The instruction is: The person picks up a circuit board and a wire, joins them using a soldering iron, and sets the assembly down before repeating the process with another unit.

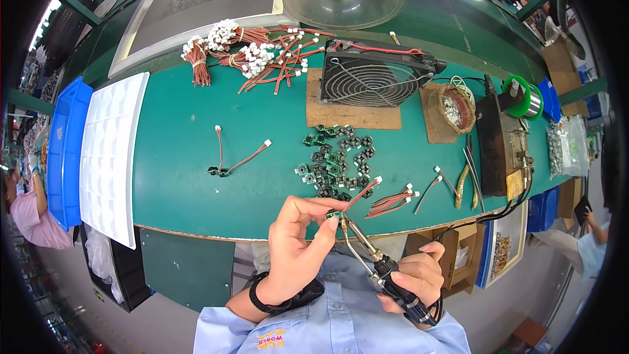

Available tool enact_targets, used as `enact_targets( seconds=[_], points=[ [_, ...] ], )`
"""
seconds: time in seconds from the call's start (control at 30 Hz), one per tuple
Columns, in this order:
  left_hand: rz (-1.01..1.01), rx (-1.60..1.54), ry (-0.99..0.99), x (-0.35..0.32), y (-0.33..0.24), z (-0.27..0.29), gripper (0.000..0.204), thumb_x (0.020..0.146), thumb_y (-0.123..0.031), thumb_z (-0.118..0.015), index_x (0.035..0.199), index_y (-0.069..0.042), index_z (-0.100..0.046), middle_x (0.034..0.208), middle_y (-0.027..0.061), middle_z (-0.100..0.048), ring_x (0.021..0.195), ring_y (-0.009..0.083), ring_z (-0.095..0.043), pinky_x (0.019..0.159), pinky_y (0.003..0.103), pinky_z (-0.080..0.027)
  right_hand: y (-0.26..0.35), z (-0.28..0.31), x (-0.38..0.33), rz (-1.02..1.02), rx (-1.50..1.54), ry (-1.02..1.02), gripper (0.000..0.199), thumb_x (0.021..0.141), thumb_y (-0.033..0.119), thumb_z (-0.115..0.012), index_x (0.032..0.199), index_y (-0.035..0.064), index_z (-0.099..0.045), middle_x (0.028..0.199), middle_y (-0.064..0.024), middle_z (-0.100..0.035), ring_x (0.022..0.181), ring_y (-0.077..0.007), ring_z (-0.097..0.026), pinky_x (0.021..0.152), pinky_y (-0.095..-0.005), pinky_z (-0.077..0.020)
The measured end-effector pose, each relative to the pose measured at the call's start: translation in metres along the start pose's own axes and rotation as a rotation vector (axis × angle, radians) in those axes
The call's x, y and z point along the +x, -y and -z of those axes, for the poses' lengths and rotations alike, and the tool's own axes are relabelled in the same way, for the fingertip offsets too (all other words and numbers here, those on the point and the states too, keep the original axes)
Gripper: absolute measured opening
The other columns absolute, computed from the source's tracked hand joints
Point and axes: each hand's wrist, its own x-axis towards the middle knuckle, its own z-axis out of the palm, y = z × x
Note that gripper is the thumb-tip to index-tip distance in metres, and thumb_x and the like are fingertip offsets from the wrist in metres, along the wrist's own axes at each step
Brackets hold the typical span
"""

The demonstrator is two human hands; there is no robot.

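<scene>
My left hand (296, 239) pinches a small green circuit board (333, 214) near the front table edge. A red-and-brown wire lead (362, 191) with a white connector runs up from the board. In my right hand (420, 278) is a soldering iron (388, 269) with a black handle and a thin metal tube alongside; its tip meets the board, the exact contact hidden by my fingers. Just beyond my hands lies a pile of small boards with black parts (334, 160). Loose wire leads (392, 202) lie to the right, and two wired boards (219, 171) to the left.
A black fan (373, 77) stands behind the pile, with bundled leads (246, 52) at its left. To the right are a bowl (457, 110), tweezers (472, 174), a soldering station (498, 144) and a solder spool (532, 101). A white tray (108, 157) and blue bin (65, 157) sit left.
</scene>
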Motion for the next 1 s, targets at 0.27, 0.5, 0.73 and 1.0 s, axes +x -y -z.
enact_targets(
  seconds=[0.27,0.5,0.73,1.0],
  points=[
    [-0.013,0.003,-0.008,0.0,-0.001,-0.001,0.016,0.085,0.006,-0.053,0.095,-0.001,-0.043,0.104,0.0212,-0.059,0.097,0.0209,-0.058,0.085,0.032,-0.046,-0.005,-0.003,-0.003,0.065,-0.022,-0.027,0.044,0.061,0.031,-0.078,0.098,0.0147,-0.061,0.066,0.0009,-0.059,0.061,-0.0153,-0.057,0.076,-0.0382,-0.0325],
    [-0.046,0.053,-0.01,-0.001,0.0,0.0,0.016,0.085,0.005,-0.054,0.095,-0.001,-0.043,0.104,0.0213,-0.06,0.098,0.0217,-0.058,0.086,0.033,-0.045,-0.003,0.0,-0.003,0.068,-0.016,-0.023,0.043,0.062,0.032,-0.077,0.098,0.0141,-0.062,0.065,0.0008,-0.059,0.061,-0.0151,-0.057,0.076,-0.0379,-0.0323],
    [-0.146,0.167,-0.039,0.001,0.003,-0.002,0.016,0.083,0.004,-0.057,0.093,-0.002,-0.045,0.102,0.0167,-0.064,0.077,0.0089,-0.052,0.069,0.023,-0.043,0.0,0.006,-0.001,0.012,0.014,0.003,0.045,0.058,0.026,-0.081,0.097,0.0158,-0.064,0.073,0.0021,-0.062,0.067,-0.0133,-0.06,0.08,-0.0353,-0.0329],
    [-0.03,0.04,-0.07,0.0,-0.01,0.0,0.014,0.084,0.002,-0.054,0.093,-0.002,-0.044,0.102,0.0193,-0.061,0.095,0.0197,-0.057,0.087,0.033,-0.043,-0.014,0.007,-0.009,0.003,0.071,-0.167,0.043,0.066,0.029,-0.077,0.102,0.012,-0.062,0.078,-0.0039,-0.061,0.073,-0.016,-0.059,0.08,-0.0341,-0.0336]
  ],
)
